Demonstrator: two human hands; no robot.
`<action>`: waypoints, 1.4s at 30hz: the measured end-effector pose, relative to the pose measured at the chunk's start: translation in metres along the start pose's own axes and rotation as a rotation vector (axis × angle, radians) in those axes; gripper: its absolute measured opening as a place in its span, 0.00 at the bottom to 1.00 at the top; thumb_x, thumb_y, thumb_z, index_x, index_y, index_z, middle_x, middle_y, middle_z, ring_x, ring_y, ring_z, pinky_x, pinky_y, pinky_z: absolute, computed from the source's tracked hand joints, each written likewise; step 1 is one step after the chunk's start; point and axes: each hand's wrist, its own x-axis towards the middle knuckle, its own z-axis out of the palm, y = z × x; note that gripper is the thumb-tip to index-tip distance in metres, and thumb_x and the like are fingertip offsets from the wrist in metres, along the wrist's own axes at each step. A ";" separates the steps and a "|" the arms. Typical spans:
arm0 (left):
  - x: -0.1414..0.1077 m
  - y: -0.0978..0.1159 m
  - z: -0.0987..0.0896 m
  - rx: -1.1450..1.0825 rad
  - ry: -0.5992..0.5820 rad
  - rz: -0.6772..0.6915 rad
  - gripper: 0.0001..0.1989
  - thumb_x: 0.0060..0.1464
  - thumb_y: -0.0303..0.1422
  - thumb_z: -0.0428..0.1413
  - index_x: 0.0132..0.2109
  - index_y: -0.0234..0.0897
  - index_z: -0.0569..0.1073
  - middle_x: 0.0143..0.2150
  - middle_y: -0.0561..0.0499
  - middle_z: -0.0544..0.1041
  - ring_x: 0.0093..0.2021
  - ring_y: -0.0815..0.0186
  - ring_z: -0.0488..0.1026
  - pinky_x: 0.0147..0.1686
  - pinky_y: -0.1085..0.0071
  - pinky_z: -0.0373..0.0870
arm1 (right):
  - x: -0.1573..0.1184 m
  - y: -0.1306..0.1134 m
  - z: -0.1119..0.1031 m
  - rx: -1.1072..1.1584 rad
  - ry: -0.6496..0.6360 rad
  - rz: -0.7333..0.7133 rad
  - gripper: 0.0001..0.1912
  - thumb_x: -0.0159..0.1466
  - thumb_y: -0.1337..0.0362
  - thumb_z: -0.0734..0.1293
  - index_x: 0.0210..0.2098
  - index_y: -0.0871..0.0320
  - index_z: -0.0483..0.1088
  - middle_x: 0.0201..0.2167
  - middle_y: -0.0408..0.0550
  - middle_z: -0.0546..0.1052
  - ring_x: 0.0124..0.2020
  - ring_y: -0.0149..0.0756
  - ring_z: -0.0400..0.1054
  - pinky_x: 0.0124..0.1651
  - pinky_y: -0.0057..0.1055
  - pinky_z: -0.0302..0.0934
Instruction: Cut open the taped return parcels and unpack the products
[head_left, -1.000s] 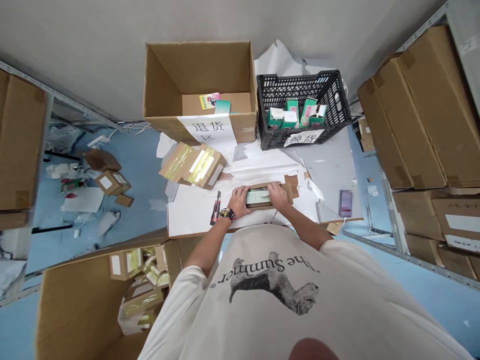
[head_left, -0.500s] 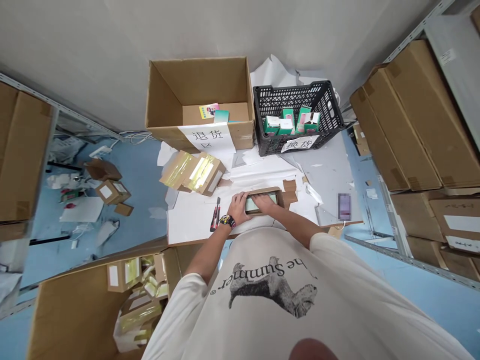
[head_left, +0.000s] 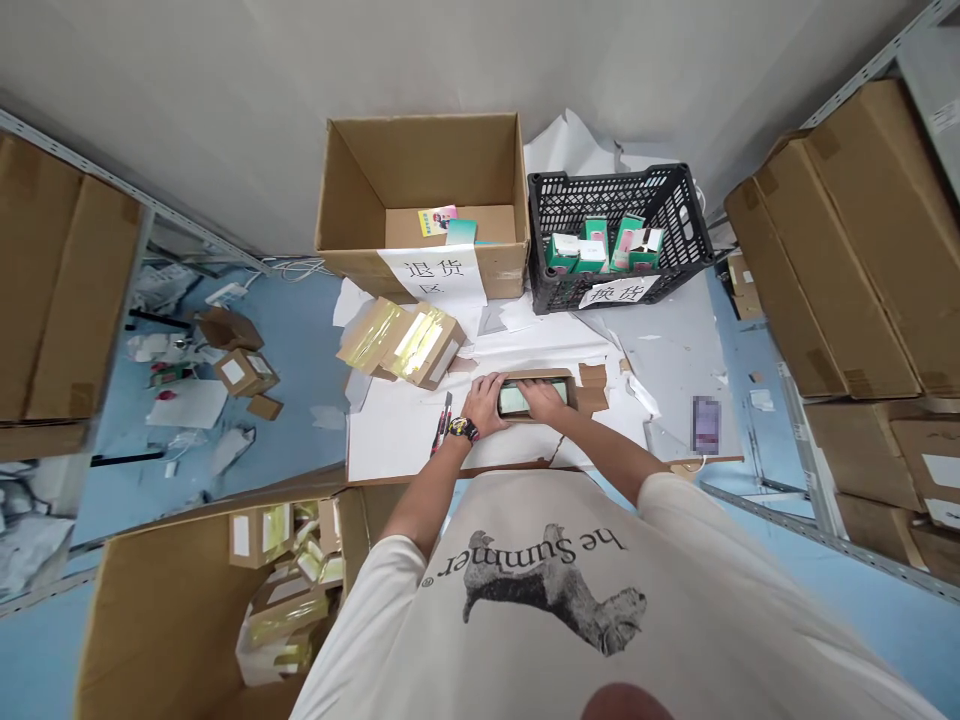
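Note:
A small open cardboard box (head_left: 572, 393) lies on the table in front of me, with a pale green box (head_left: 513, 398) inside it. My left hand (head_left: 486, 402) is closed around the left end of the cardboard box. Into its opening reaches my right hand (head_left: 541, 400), fingers bent onto the pale green box; the fingertips are partly hidden. Just left of my left wrist is a red and black utility knife (head_left: 442, 420). A torn brown cardboard piece (head_left: 592, 386) lies at the box's right end.
Two taped parcels (head_left: 426, 345) lie left on the table. Behind stand a large labelled carton (head_left: 352, 263) and a black crate (head_left: 546, 290) holding green boxes (head_left: 590, 257). A phone (head_left: 705, 425) lies right. A big carton (head_left: 150, 620) of parcels stands lower left.
The view has shifted, so the scene sits further right. My right hand has drawn slightly back, and more of the pale green box shows. My left hand keeps its hold.

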 end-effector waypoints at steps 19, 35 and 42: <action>0.053 0.003 -0.012 0.099 0.018 -0.004 0.75 0.39 0.44 0.83 0.87 0.51 0.52 0.85 0.37 0.60 0.83 0.30 0.53 0.81 0.25 0.42 | -0.051 0.059 -0.035 0.978 0.595 0.212 0.39 0.60 0.60 0.79 0.68 0.55 0.65 0.63 0.58 0.82 0.61 0.53 0.79 0.62 0.48 0.75; 0.040 0.064 -0.029 -0.287 0.023 -0.185 0.41 0.56 0.48 0.72 0.72 0.39 0.72 0.63 0.39 0.83 0.60 0.43 0.82 0.60 0.52 0.78 | -0.043 0.014 -0.026 0.298 0.429 0.133 0.31 0.67 0.69 0.69 0.69 0.61 0.67 0.66 0.67 0.76 0.69 0.60 0.66 0.69 0.52 0.65; 0.049 0.040 -0.041 -0.453 0.040 -0.485 0.31 0.46 0.40 0.75 0.58 0.43 0.77 0.57 0.42 0.86 0.57 0.46 0.83 0.56 0.58 0.77 | -0.039 0.016 -0.010 0.482 0.576 -0.064 0.43 0.63 0.72 0.69 0.77 0.57 0.65 0.73 0.60 0.72 0.76 0.55 0.61 0.80 0.55 0.55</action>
